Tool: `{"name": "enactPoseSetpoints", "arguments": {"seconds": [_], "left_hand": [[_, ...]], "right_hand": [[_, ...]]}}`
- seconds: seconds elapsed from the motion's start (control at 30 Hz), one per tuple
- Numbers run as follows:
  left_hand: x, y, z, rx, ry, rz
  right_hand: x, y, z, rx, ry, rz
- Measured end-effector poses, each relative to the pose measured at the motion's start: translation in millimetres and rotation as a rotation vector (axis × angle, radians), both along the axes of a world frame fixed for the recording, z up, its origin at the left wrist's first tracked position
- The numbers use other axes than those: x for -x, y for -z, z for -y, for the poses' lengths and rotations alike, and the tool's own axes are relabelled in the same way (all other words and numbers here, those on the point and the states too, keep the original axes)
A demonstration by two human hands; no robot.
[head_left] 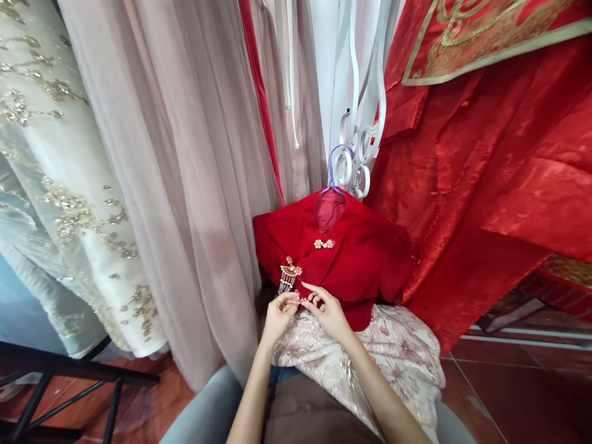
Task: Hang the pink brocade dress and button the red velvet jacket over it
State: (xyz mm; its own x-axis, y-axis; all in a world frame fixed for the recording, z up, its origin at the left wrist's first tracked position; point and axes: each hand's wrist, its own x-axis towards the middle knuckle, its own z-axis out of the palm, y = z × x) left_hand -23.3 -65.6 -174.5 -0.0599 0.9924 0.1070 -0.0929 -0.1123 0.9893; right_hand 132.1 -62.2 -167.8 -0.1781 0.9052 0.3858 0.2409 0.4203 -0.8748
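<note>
A red velvet short-sleeved garment [361,271] hangs on a purple hanger [332,166] in front of me. Its front carries a flower-shaped jewelled clasp [324,244] near the neck and a beaded tassel ornament [288,276] lower on the left. At the garment's lower front, my left hand [280,317] and my right hand [330,314] meet fingertip to fingertip. Both are closed in a pinch on a small jewelled clasp [303,301], mostly covered by the fingers. Pale fabric with shiny floral patterns [388,357] lies under the garment and over my lap.
Pale pink sheer drapes [185,185] and a white dress with gold beading [92,185] hang at left. Red satin clothing [462,185] fills the right. White curled metalwork [365,142] stands behind the hanger. A dark stool [69,370] is at lower left on red floor tiles [531,394].
</note>
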Motion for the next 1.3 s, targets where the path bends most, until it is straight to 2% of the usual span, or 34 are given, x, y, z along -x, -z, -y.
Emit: {"name": "enactPoseSetpoints", "arguments": {"seconds": [0.23, 0.47, 0.63, 1.0, 1.3], "left_hand": [[-2.6, -2.7, 1.5, 0.011, -0.005, 0.003], [-2.7, -4.2, 1.9, 0.002, -0.023, -0.002], [-1.3, -6.3, 3.1, 0.022, 0.0, 0.004], [-4.1, -1.0, 1.0, 0.043, -0.045, 0.051], [-5.0, 1.6, -3.8, -0.01, -0.046, -0.059]], "right_hand": [[4.5, 3.1, -1.3, -0.065, 0.151, 0.098], [3.2, 0.8, -0.4, -0.045, 0.071, 0.048], [4.2, 2.5, -0.8, -0.027, 0.085, 0.013], [7.0, 3.5, -1.7, -0.083, 0.137, 0.159], [8.5, 6.8, -2.6, -0.067, 0.121, 0.108]]}}
